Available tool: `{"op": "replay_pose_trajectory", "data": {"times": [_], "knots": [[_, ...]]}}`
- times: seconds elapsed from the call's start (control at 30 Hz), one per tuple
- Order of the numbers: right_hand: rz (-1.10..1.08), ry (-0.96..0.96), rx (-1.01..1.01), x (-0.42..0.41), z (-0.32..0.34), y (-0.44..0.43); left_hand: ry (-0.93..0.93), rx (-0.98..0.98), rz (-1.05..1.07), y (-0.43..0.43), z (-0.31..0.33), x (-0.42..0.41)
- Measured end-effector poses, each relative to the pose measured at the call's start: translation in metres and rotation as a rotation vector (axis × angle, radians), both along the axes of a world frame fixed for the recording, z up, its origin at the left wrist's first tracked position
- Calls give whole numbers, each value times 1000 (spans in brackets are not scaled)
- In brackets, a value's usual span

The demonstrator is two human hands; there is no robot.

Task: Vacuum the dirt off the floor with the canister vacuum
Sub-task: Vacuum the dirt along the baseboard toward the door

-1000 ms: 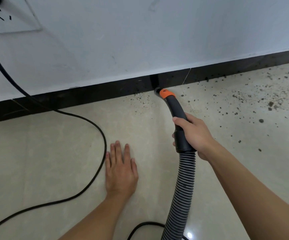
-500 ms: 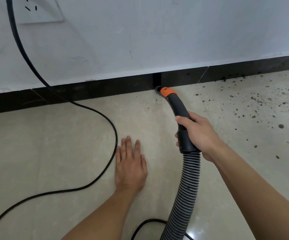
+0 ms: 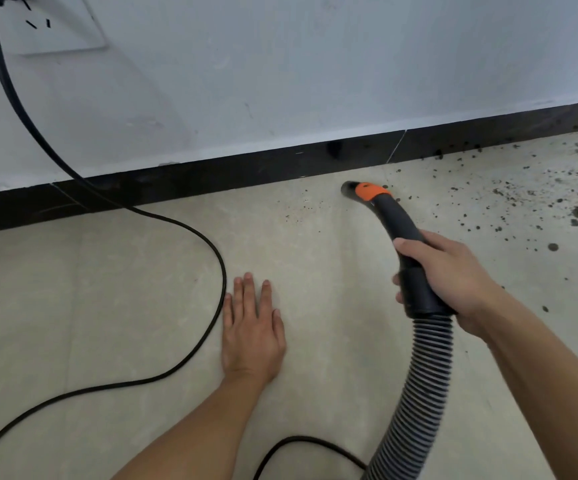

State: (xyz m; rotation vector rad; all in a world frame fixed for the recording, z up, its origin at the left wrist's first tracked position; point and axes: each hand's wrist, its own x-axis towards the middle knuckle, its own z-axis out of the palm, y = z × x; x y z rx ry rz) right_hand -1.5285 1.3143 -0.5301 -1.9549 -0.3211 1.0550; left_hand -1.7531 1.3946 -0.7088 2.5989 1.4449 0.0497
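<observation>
Right hand (image 3: pixel 453 278) is wrapped firmly round the black curved hose handle (image 3: pixel 400 221), fingers curled over the top and thumb tucked underneath, gripping low down just above the joint with the grey ribbed hose (image 3: pixel 422 382). That hose trails back toward the bottom edge of the view.

Up front, the orange collar (image 3: pixel 370 191) sits right behind the open nozzle mouth (image 3: pixel 348 188), and the mouth points left and toward the black baseboard (image 3: pixel 211 174). It is low over the beige tile floor (image 3: pixel 107 306), near the baseboard but clear of it. Whether it actually touches the tile cannot be told.

The dirt (image 3: pixel 574 213) lies mostly to the right of the nozzle, dark crumbs scattered thickly along the baseboard and out across the tile. A faint sprinkle of fine specks (image 3: pixel 298 211) lies just left of the mouth.

Left hand (image 3: pixel 251 337) is flat on the floor, palm down, fingers straight and close together, holding nothing. Its little finger lies just beside the black power cord (image 3: pixel 216 247).

That cord runs down from the white wall socket (image 3: pixel 62 29) at top left, across the pale wall (image 3: pixel 315 64), then sweeps round in a wide curve over the tile. Another loop of black cord (image 3: pixel 308 441) shows near the bottom, beside the hose.
</observation>
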Motion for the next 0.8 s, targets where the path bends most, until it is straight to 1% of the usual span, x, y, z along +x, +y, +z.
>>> {"op": "replay_pose_trajectory", "data": {"times": [0.07,0.2,0.27,0.43,0.5,0.6,0.67,0.73,0.8], "knots": [[5,32,-7,-4,2,-6,10,2,2,-1,0,0],[81,114,68,-33,-9,7,8,4,7,-2,2,0],[88,105,73,-38,-12,10,8,3,9,-1,2,1],[11,42,48,-25,-13,14,20,6,5,-1,1,1],[41,38,48,-27,-14,26,24,6,5,-1,0,0],[141,47,45,-32,-11,34,23,1,2,-2,1,-1],[143,65,32,-32,-5,22,15,3,-3,-1,1,0],[83,55,13,-31,0,1,7,11,-5,0,0,0],[76,48,-17,-36,4,-18,0,5,2,1,0,0]]}}
